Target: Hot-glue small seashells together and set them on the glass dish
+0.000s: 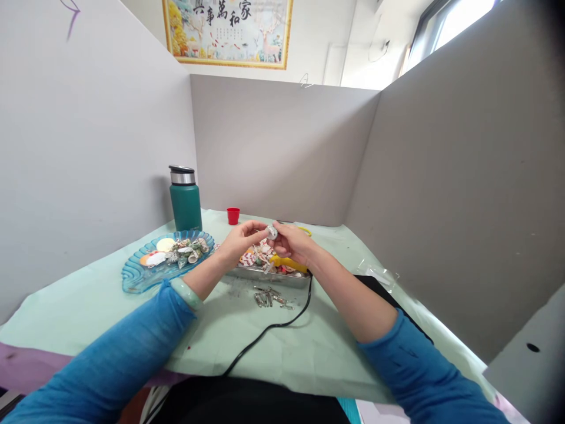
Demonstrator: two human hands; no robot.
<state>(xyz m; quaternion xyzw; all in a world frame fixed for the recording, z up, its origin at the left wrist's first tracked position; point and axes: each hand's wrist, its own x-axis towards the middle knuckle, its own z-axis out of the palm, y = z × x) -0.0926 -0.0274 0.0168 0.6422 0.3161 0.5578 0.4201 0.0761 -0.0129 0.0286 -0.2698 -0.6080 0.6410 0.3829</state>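
Between my two hands, above the tray, is a small whitish-grey shell [271,232]. My left hand [239,240] pinches it from the left with thumb and fingers. From the other side, the fingers of my right hand [293,242] close on it too. Below them a metal tray [269,275] holds many patterned shells [249,257]. A yellow corded tool [288,263] lies across the tray's right part, under my right hand; which kind it is I cannot tell. In front of the tray lies a loose pile of small silvery metal pieces [269,297].
At left, a blue scalloped glass plate [136,281] bears more shells. Behind it stand a green bottle [185,206] and a small red cup [233,216]. A black cord [269,327] crosses the table toward me. Clear plastic wrap [379,277] lies right. Grey partitions [282,147] enclose the table.
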